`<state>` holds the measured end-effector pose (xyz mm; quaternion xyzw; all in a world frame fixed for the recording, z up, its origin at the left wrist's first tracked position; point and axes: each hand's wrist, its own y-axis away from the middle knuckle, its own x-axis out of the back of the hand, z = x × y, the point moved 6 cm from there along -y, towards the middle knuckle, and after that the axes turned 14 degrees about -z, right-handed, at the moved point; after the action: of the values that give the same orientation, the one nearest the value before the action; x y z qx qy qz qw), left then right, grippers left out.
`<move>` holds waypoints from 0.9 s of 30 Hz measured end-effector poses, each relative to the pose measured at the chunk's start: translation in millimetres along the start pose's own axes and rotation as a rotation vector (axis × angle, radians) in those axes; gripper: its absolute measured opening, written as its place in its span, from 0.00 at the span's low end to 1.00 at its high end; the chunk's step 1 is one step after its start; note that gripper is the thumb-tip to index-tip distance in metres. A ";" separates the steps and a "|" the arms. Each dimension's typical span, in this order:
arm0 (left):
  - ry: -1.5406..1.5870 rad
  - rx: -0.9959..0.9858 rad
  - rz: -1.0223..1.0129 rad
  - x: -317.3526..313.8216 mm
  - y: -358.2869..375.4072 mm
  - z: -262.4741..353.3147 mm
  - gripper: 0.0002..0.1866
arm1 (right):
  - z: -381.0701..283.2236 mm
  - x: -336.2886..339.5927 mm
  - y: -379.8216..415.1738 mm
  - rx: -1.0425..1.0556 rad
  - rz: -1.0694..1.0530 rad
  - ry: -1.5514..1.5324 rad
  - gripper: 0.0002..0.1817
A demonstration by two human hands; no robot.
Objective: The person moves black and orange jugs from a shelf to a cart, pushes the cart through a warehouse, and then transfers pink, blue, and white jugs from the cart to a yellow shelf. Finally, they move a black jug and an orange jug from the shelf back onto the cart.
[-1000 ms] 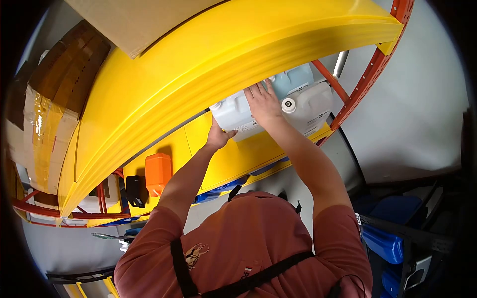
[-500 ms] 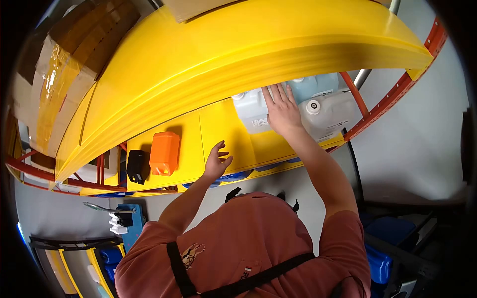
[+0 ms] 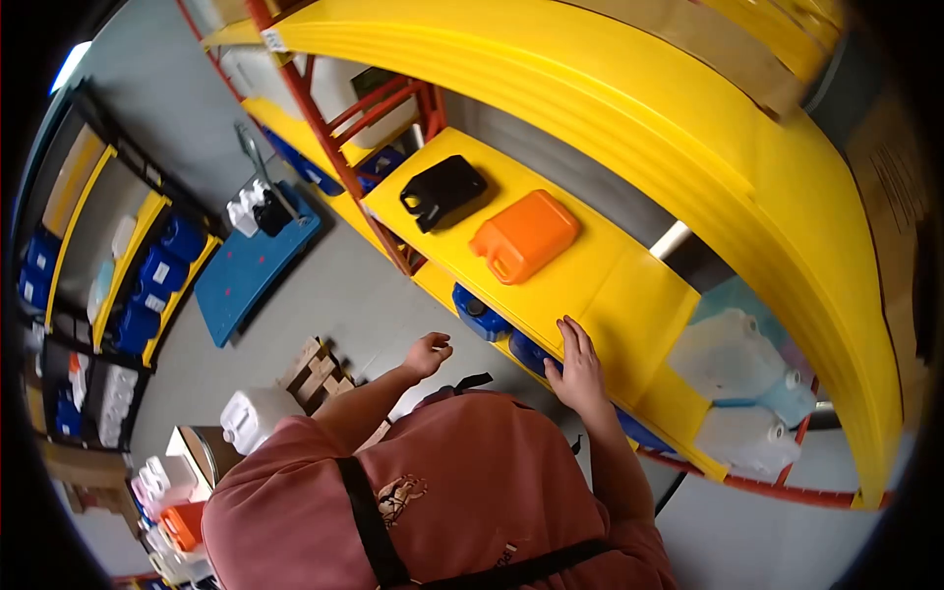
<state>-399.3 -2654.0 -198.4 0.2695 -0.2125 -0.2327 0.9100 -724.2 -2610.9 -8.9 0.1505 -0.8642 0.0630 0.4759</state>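
Over the front edge of the yellow shelf [image 3: 615,295] is my right hand [image 3: 580,369], fingers spread, holding nothing. My left hand [image 3: 429,355] hangs over the floor in front of the shelf, its fingers loosely curled and apart, with nothing in it. Nearest to my right hand on the shelf lies an orange canister [image 3: 536,233]. Left of that one is a black canister [image 3: 447,187]. Clear, translucent canisters [image 3: 728,354] sit at the shelf's right end.
Blue containers [image 3: 480,313] sit on the level below. A blue platform cart [image 3: 251,270] with small bottles stands at the left, near a wooden pallet [image 3: 313,372]. Overhead runs a yellow shelf beam [image 3: 629,128]. More canisters [image 3: 167,482] are at lower left.
The view has turned left, bringing the cart and pallet further into sight. My right hand has left the translucent canisters and come back to the shelf's front edge.
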 end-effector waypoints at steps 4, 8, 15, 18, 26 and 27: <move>0.062 0.190 0.197 107.6 33.0 -139.5 0.29 | -62.3 -42.5 -86.7 0.102 -0.030 -0.176 0.38; 0.262 0.473 0.448 194.6 117.2 -223.9 0.28 | -132.6 -83.0 -176.3 0.319 -0.108 -0.356 0.37; 0.494 0.459 0.746 281.9 148.2 -302.7 0.24 | -264.1 -116.8 -313.2 0.523 -0.487 -0.557 0.36; 0.628 0.445 0.736 315.4 137.7 -282.6 0.24 | -297.2 -145.6 -373.0 0.607 -0.553 -0.590 0.34; 0.749 0.479 0.739 375.5 109.5 -312.0 0.26 | -407.4 -227.7 -542.7 0.624 -0.833 -0.758 0.28; 0.701 0.461 0.783 379.3 111.1 -317.9 0.26 | -426.0 -238.7 -559.4 0.635 -0.856 -0.768 0.27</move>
<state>101.8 -2650.7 -276.8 0.4231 -0.0273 0.2775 0.8621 -83.0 -2985.3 0.6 0.6261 -0.7758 0.0616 0.0490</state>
